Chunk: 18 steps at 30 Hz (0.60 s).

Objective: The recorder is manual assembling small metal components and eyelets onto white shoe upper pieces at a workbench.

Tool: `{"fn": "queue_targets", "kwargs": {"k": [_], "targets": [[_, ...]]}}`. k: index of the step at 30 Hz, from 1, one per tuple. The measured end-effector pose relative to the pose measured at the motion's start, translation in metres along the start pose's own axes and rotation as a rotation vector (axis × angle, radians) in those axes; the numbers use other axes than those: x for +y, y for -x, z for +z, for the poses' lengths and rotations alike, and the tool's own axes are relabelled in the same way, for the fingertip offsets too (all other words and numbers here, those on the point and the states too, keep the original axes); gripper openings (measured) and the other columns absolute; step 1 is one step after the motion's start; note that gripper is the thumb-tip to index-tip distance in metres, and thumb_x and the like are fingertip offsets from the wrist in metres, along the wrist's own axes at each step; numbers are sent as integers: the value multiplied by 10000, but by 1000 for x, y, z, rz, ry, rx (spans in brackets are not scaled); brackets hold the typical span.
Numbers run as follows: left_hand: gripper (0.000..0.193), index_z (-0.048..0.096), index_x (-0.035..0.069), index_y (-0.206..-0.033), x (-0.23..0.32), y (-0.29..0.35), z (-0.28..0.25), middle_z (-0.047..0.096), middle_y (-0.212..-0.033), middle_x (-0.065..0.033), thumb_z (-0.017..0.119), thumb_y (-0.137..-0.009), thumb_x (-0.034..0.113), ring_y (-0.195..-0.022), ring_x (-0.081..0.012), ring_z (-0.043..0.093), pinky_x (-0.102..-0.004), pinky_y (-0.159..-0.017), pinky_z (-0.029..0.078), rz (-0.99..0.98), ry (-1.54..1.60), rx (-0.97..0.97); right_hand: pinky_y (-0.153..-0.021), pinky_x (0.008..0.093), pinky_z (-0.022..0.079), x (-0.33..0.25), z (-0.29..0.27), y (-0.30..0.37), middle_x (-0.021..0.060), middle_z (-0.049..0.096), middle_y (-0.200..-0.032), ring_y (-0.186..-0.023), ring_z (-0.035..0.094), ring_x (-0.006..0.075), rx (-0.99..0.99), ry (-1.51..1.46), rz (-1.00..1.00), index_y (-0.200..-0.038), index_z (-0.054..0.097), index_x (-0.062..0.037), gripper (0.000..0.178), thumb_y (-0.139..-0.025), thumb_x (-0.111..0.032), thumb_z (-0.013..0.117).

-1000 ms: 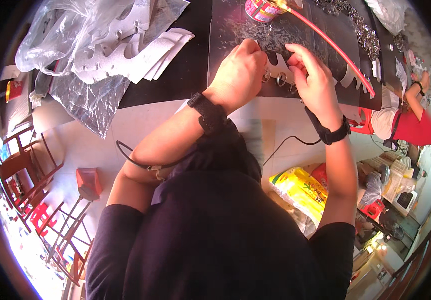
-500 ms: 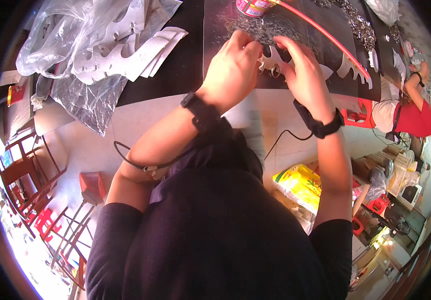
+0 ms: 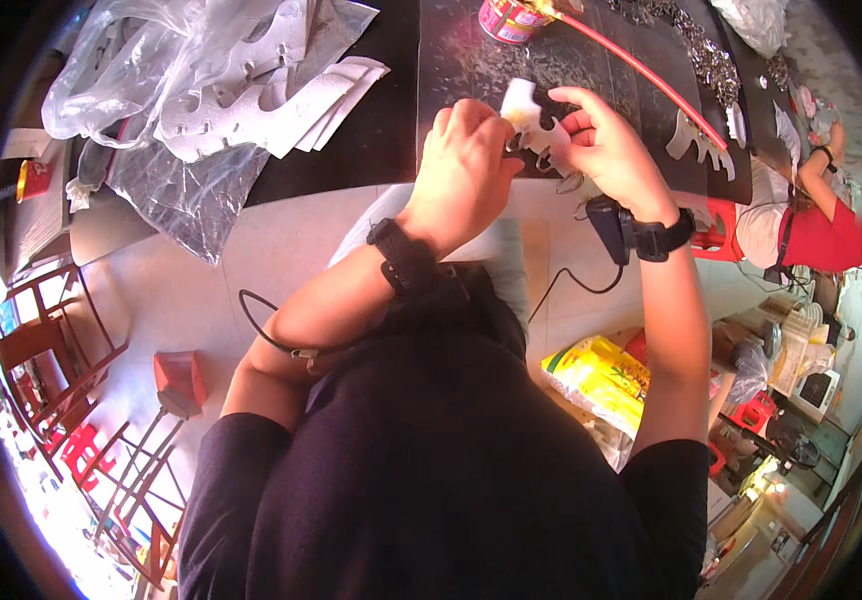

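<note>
A white card [image 3: 519,98] with a scalloped, notched edge stands tilted between my hands above the near part of the work mat. My right hand [image 3: 615,158] pinches its right end between thumb and curled fingers. Small metal rings [image 3: 543,160] hang along the card's lower edge near my right thumb. At the card's left side is my left hand [image 3: 466,158], fingers bent, with thumb and forefinger close together beside a ring. Whatever sits between those fingertips is too small to make out.
A pink tin [image 3: 511,20] and a red rod [image 3: 641,68] lie beyond my hands. Metal chains [image 3: 696,40] and another notched card [image 3: 701,145] are to the right. White cards [image 3: 241,120] and a clear plastic bag [image 3: 186,195] lie left. A person in red [image 3: 821,238] is at right.
The card has tipped up and shows more of its white face. My left hand has moved down and slightly left, away from its upper part. My right fingers have curled more around the card.
</note>
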State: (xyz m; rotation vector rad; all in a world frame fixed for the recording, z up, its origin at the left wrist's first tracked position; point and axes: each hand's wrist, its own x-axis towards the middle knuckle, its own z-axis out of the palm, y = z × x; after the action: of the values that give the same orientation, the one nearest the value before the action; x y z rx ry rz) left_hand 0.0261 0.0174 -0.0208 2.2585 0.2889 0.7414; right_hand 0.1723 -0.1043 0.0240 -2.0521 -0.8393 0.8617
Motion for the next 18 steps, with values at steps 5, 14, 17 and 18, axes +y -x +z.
{"fn": "queue_targets", "kwargs": {"k": [5, 14, 17, 18], "targets": [[399, 482, -21, -1041, 14, -7, -11, 564, -899, -130, 697, -732, 113, -799, -231, 567, -332, -698, 472, -257, 406, 76, -750, 239, 464, -9, 13, 17, 70, 553, -932, -848, 558, 134, 215, -664, -65, -1235, 413, -21, 495, -780, 60, 591], [206, 523, -27, -977, 28, -7, -39, 594, -775, -61, 605, -812, 67, -703, -78, 566, -218, -613, 462, -489, 1017, -110, -885, 316, 397, -30, 61, 65, 93, 512, -1081, -993, 494, 166, 245, -1060, -184, -1302, 322, -27, 530, -830, -9, 565], [153, 566, 7, -923, 26, -12, -60, 602, -737, -77, 587, -771, 20, -665, -134, 599, -259, -593, 471, -363, 770, -175, -932, 325, 360, -17, 53, 83, 83, 494, -1150, -1061, 476, 181, 550, -485, -239, -1270, 389, -29, 440, -857, -47, 539], [166, 569, 6, -938, 29, -16, -67, 595, -772, -75, 593, -774, 8, -683, -148, 599, -261, -609, 473, -212, 544, -254, -937, 322, 356, -15, 51, 84, 85, 496, -1165, -1085, 469, 184, 645, -306, -313, -1249, 418, -29, 410, -857, -51, 539]]}}
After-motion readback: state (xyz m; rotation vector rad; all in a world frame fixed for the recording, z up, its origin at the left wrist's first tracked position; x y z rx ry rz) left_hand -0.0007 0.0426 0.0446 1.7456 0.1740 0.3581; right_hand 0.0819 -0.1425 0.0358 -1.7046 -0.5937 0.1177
